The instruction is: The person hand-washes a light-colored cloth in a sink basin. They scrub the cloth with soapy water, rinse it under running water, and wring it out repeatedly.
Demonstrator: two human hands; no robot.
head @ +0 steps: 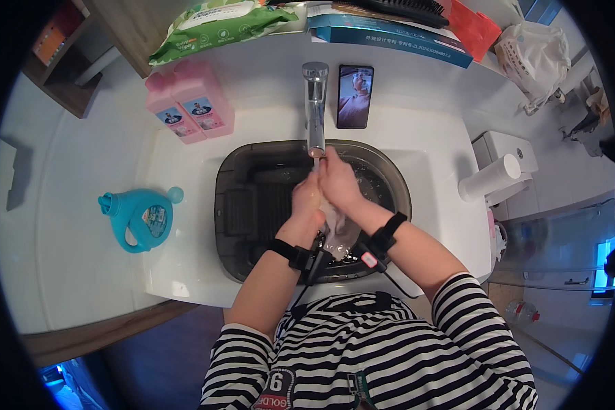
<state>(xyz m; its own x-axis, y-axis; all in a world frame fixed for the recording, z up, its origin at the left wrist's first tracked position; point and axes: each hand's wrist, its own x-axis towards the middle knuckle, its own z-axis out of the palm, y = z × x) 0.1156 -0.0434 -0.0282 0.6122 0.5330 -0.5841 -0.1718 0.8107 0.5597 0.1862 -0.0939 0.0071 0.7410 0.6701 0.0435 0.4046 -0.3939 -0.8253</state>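
Note:
Under the chrome faucet [315, 110] both hands are pressed close together, with a thin stream of water falling on them. My left hand [306, 197] is closed on a wet pale cloth [335, 225], its fingers partly out of sight. Touching it from the right, my right hand [340, 180] grips the upper end of the same cloth. The lower part of the cloth hangs into sudsy water in a dark grey plastic washbasin [224, 256]. A ribbed washboard [266, 205] is moulded into the basin's left side.
The basin sits in a white sink [435, 205]. Behind it stand pink bottles [195, 110] and a propped smartphone [356, 97]. A teal detergent jug [138, 218] and its cap [175, 195] lie left. A white cylinder [487, 179] is right. Green wipes [220, 33] lie on the shelf.

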